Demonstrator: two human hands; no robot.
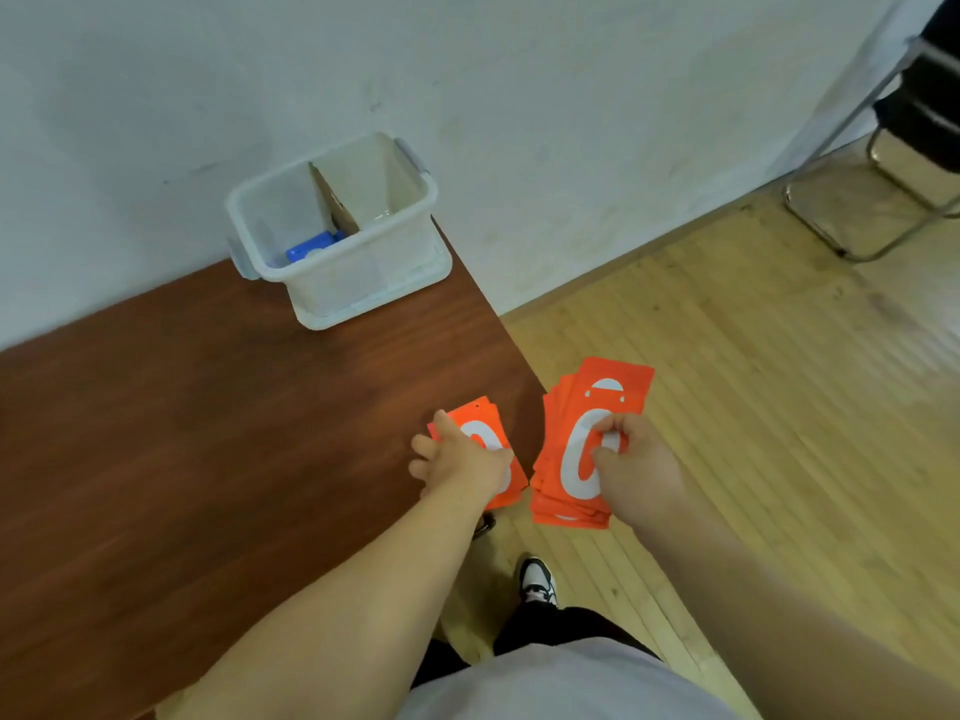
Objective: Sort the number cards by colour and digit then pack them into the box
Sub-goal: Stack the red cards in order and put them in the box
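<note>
Left hand (460,462): laid over orange card (483,412) on table (208,433); grip not discernible.
Right hand (631,459): orange stack (550,449) gripped by curled fingers.

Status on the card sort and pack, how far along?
Done: a blue item, likely cards, lies in the box's left compartment. In hand: right hand grips a fanned orange stack, zero on top; left hand holds a smaller orange pile at the table corner. Left: no orange shows in the box yet.
</note>
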